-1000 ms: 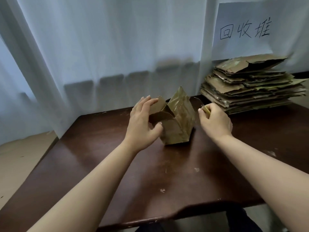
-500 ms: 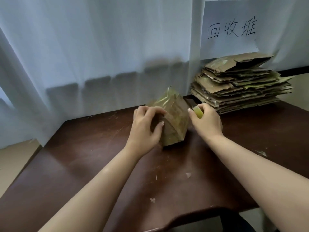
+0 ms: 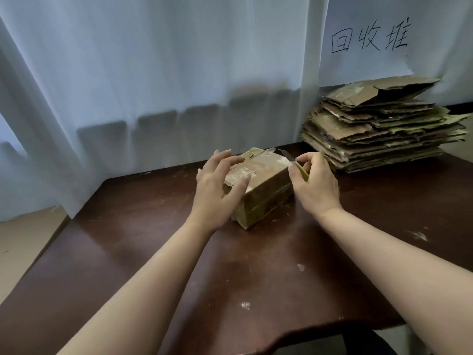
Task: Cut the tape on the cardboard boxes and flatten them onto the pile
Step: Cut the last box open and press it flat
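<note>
Head view, frame centre: taped cardboard box (image 3: 258, 185) lying on dark wooden table (image 3: 153, 252), long axis running from lower left to upper right, far end toward curtain (image 3: 153, 73). Left hand (image 3: 217, 185) resting on box's near-left top, fingers spread and nearly straight, gripping nothing. Right hand (image 3: 316, 183) curled round yellow-green utility knife (image 3: 297, 166), blade pointing up-left at box's far right corner. Pile of flattened cardboard (image 3: 384, 126) upper right, under handwritten paper sign (image 3: 368, 39).

Glossy dark wood table (image 3: 143, 252), matt rough cardboard box (image 3: 261, 190) under shiny tape, sheer cloth curtain (image 3: 153, 60).
</note>
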{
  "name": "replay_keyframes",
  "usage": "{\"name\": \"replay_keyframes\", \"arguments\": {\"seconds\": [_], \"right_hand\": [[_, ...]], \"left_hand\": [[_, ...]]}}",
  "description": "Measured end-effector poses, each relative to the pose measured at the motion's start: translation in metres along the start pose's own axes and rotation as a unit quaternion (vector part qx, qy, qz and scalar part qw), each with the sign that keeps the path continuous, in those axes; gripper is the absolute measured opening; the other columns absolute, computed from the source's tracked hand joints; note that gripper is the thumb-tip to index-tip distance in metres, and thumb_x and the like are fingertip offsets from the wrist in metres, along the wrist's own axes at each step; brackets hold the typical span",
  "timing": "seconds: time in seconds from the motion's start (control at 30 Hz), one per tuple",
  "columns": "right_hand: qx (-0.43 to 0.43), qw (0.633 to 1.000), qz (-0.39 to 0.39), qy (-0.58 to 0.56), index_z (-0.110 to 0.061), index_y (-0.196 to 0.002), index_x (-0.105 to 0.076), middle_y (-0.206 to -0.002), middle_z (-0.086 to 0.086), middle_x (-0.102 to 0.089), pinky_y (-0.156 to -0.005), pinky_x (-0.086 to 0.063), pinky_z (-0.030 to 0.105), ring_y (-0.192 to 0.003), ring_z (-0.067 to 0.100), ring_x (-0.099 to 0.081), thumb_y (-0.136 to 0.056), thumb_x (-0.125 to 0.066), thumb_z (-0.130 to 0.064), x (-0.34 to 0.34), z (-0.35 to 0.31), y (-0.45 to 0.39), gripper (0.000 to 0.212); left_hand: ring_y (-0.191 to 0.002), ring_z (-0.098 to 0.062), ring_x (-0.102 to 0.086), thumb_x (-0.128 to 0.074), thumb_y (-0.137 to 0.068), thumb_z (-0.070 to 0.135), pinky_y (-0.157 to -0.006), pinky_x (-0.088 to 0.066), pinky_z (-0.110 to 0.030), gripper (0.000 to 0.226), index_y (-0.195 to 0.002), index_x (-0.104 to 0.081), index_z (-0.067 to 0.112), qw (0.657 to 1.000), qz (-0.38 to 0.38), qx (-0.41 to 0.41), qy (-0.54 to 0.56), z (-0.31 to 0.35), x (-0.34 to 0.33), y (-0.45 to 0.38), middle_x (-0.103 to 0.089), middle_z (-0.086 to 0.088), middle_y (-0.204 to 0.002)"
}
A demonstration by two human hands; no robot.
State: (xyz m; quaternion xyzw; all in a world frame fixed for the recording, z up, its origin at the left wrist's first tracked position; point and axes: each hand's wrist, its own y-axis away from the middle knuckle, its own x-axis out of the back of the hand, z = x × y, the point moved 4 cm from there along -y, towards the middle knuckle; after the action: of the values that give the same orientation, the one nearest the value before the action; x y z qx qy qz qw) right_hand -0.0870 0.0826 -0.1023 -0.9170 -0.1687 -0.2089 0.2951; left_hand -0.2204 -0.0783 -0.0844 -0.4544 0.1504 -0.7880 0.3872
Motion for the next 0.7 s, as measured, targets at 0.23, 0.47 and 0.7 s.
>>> {"name": "replay_keyframes", "arguments": {"seconds": [0.23, 0.47, 0.7], "right_hand": [[0.102, 0.985, -0.103, 0.088, -0.019, -0.101, -0.036, -0.081, -0.005, -0.057, -0.066, -0.037, 0.035, -0.081, 0.031, -0.061, -0.097, -0.043, -0.041, 0.003, 0.015, 0.023, 0.024], [0.234, 0.938, -0.212, 0.142, -0.023, -0.094, -0.039, -0.08, -0.006, -0.065, -0.063, -0.035, 0.032, -0.08, 0.023, -0.063, -0.097, -0.044, -0.043, -0.022, 0.007, 0.044, 0.02], [0.36, 0.922, -0.074, 0.119, -0.016, -0.082, -0.055, -0.066, -0.006, -0.059, -0.049, -0.034, 0.023, -0.061, 0.019, -0.06, -0.087, -0.057, -0.041, -0.026, -0.008, 0.044, 0.025]], "left_hand": [[-0.138, -0.01, -0.036, -0.047, -0.091, 0.049, -0.118, -0.024, -0.038, 0.046, -0.133, -0.057, 0.031, 0.991, -0.135, -0.019, 0.002, -0.029, -0.023, -0.012, -0.051, 0.007, -0.142], [-0.134, -0.002, -0.038, -0.05, -0.091, 0.041, -0.118, -0.024, -0.034, 0.041, -0.128, -0.061, 0.027, 0.985, -0.157, -0.003, 0.067, -0.031, -0.017, -0.012, -0.053, 0.009, -0.139], [-0.136, -0.006, -0.037, -0.047, -0.086, 0.056, -0.117, -0.024, -0.043, 0.046, -0.125, -0.062, 0.036, 0.985, -0.155, 0.008, 0.082, -0.035, -0.017, -0.011, -0.053, 0.013, -0.138]]}}
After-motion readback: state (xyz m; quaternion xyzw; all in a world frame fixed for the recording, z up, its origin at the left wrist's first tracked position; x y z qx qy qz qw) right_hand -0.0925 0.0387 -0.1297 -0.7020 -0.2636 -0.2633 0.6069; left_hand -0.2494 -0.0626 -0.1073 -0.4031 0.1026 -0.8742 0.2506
